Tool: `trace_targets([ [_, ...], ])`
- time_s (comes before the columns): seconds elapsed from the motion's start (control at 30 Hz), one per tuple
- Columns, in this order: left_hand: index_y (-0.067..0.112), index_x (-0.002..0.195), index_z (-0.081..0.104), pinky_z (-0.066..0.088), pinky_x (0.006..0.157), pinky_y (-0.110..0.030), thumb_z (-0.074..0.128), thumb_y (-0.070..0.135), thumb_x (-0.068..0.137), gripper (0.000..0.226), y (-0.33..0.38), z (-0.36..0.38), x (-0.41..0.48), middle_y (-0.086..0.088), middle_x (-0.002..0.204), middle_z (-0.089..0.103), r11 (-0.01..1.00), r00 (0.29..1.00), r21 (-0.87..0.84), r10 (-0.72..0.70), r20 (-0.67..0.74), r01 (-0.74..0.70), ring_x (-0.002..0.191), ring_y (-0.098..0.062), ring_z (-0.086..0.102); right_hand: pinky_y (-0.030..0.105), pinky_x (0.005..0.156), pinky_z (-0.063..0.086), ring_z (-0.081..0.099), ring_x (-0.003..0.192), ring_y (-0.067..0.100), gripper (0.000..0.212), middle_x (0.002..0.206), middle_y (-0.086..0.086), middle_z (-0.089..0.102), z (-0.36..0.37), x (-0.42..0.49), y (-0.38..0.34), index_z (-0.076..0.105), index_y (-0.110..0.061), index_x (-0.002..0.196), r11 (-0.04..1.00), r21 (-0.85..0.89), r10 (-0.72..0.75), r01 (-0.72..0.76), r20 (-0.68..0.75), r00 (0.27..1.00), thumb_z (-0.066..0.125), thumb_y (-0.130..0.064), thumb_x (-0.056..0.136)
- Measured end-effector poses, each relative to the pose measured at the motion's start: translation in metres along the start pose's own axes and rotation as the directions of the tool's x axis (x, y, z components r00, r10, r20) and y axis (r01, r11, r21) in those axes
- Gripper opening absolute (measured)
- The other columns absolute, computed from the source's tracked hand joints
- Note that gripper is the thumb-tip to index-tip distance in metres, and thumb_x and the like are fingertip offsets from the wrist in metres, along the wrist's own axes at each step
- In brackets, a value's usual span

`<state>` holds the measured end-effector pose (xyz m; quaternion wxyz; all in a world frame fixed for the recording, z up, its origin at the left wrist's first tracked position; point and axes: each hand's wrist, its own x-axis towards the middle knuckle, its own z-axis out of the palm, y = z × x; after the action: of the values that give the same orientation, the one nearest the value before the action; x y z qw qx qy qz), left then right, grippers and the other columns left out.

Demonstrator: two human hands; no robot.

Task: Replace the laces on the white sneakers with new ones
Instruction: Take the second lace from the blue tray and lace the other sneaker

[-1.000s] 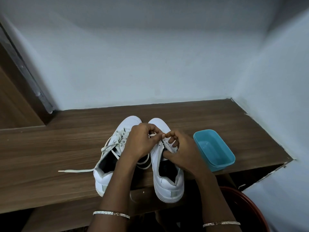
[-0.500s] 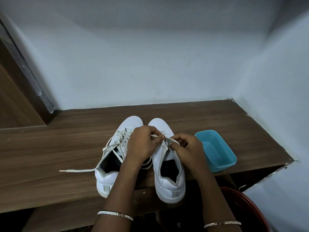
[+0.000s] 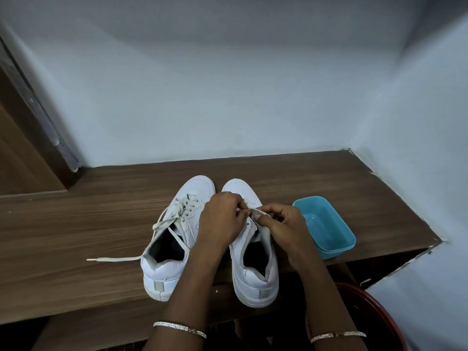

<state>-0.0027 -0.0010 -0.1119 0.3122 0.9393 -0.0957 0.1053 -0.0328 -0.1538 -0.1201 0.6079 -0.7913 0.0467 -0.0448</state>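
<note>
White sneakers side by side at the front edge of the bench (image 3: 76, 224), heels overhanging. On the left sneaker (image 3: 172, 239), loose lace (image 3: 114, 259) threaded, one end trailing toward the bench's left. Over the right sneaker (image 3: 253, 269), left hand (image 3: 220, 221) and right hand (image 3: 283, 224), fingers (image 3: 272, 209) curled, pinching its lace (image 3: 255, 211) near the upper eyelets. Judged early: unlacing underway, no new laces visible; blue tub (image 3: 336, 244) near the right edge

No text, label, brand mark or number can be read on the white sneakers (image 3: 164, 273), blue tub (image 3: 338, 249) or wooden shelf (image 3: 76, 224).
</note>
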Motion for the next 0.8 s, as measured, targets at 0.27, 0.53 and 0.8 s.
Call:
trace_targets([
  [0.27,0.025,0.078,0.077,0.054,0.075,-0.036,0.080,0.029,0.079,0.005,-0.003,0.004,0.000,0.008,0.087,0.071,0.994,0.996,-0.077,-0.082,-0.017,0.081,0.084,-0.013,0.066,0.041,0.085,0.060,0.074,0.084,0.017,0.012,0.084,0.000,0.077,0.003,0.003,0.003,0.079,-0.019,0.092,0.994,0.068,0.080,-0.080,0.005,0.997,0.068,-0.016,0.092],
  [0.53,0.029,0.081,0.071,0.048,0.069,-0.031,0.085,0.037,0.071,0.019,-0.010,0.000,0.001,0.010,0.082,0.066,0.990,0.998,-0.130,-0.059,-0.025,0.055,0.080,-0.011,0.064,0.038,0.081,0.059,0.070,0.082,0.011,0.007,0.085,-0.005,0.074,0.011,0.009,0.007,0.073,-0.018,0.091,0.993,-0.118,-0.025,0.014,-0.088,0.996,0.067,-0.021,0.092],
  [0.8,0.058,0.129,0.039,0.034,0.107,-0.052,0.072,0.075,0.048,0.089,-0.016,-0.022,-0.001,0.012,0.131,0.035,0.976,0.974,-0.182,-0.084,0.210,0.123,0.124,-0.019,0.033,0.037,0.081,0.059,0.073,0.088,0.029,0.014,0.090,0.016,0.074,-0.007,0.010,-0.016,0.052,-0.011,0.097,0.730,0.683,0.210,-0.008,-0.214,0.954,0.040,-0.012,0.104],
])
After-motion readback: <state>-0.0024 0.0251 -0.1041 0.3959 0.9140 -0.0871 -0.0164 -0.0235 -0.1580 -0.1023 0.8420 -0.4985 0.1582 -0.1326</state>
